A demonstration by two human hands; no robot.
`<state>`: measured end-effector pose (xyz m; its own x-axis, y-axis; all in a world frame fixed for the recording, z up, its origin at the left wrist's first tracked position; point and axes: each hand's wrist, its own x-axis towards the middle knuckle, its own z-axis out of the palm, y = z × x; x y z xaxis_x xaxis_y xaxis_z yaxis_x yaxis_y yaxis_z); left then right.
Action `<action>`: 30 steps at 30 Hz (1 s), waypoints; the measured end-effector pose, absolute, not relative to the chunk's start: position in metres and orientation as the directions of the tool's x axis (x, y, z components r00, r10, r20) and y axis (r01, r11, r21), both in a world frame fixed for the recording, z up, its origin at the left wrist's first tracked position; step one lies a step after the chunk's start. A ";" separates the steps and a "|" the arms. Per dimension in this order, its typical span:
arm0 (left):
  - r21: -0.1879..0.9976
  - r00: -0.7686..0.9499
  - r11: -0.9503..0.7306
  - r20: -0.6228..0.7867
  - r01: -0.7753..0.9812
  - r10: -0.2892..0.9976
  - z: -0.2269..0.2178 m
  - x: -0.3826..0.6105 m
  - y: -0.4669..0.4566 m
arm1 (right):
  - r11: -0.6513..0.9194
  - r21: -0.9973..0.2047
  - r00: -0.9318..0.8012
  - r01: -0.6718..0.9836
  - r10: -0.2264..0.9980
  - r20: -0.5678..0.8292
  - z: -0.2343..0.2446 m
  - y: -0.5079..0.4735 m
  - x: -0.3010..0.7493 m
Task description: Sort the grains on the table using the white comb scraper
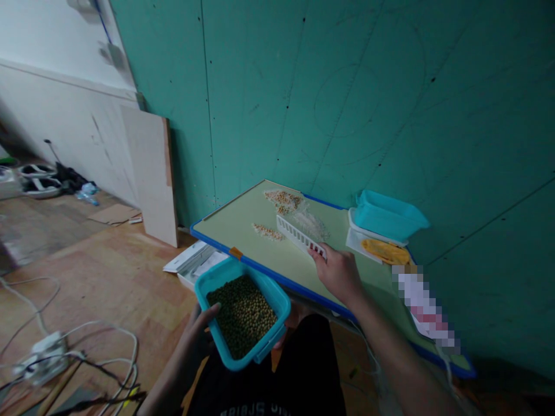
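Observation:
My left hand (206,323) grips the left rim of a blue plastic container (277,294), its thumb over the edge. Green beans (232,294) and tan soybeans (256,309) lie inside it, and it sits over my lap below the table edge. With my right hand (338,271) I hold one end of a white slotted plastic strip (299,234), which stands on edge on the table. Just left of the strip is a short row of pale grains (267,232). Behind it lie a pile of mixed beans and grains (284,201) and a spread of white grains (311,219).
The pale green table (234,222) has a blue edge and stands against a green wall. At its right are another blue container (388,215), a yellow cloth-like item (385,251) and a blurred-out packet (425,306). An open white box (197,263), cables and a power strip (45,358) lie on the floor.

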<state>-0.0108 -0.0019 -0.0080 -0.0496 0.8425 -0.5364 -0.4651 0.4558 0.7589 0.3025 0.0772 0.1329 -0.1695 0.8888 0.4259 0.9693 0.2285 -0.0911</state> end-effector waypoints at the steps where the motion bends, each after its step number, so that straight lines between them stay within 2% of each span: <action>1: 0.758 -0.050 0.460 -0.541 -0.463 0.840 -0.010 -0.011 -0.001 | 0.217 -0.078 -0.168 0.973 0.899 0.403 0.135 0.081 0.299; 10: 0.764 -0.036 0.453 -0.526 -0.459 0.850 -0.007 -0.011 -0.002 | 0.110 0.102 -0.138 0.989 0.935 0.325 0.149 0.110 0.291; 13: 0.773 -0.039 0.445 -0.516 -0.453 0.856 -0.007 -0.011 -0.003 | 0.059 0.116 -0.092 0.992 0.945 0.314 0.148 0.112 0.300; 15: 0.772 -0.039 0.441 -0.513 -0.457 0.857 -0.008 -0.011 -0.002 | 0.036 0.083 -0.062 0.996 0.941 0.333 0.149 0.113 0.306; 18: 0.766 -0.037 0.440 -0.515 -0.470 0.856 -0.010 -0.010 -0.002 | 0.045 -0.075 -0.010 0.996 0.909 0.418 0.155 0.125 0.310; 22: 0.780 -0.031 0.433 -0.499 -0.452 0.866 -0.005 -0.010 -0.003 | 0.212 -0.442 0.050 0.872 0.859 0.510 0.159 0.168 0.301; 24: 0.782 -0.032 0.436 -0.500 -0.445 0.865 -0.002 -0.010 -0.004 | 0.307 -0.612 0.048 0.729 0.869 0.493 0.154 0.196 0.290; 26: 0.770 -0.033 0.450 -0.519 -0.452 0.854 -0.002 -0.010 -0.003 | 0.321 -0.734 0.047 0.599 0.900 0.433 0.144 0.220 0.276; 30: 0.769 -0.044 0.449 -0.522 -0.455 0.852 -0.010 -0.011 0.000 | 0.303 -0.854 0.067 0.423 0.929 0.363 0.122 0.250 0.256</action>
<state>-0.0113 -0.0004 -0.0100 -0.0440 0.8515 -0.5224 -0.4547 0.4485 0.7694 0.2561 0.2500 0.1216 0.0671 0.9294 0.3628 0.4227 0.3029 -0.8541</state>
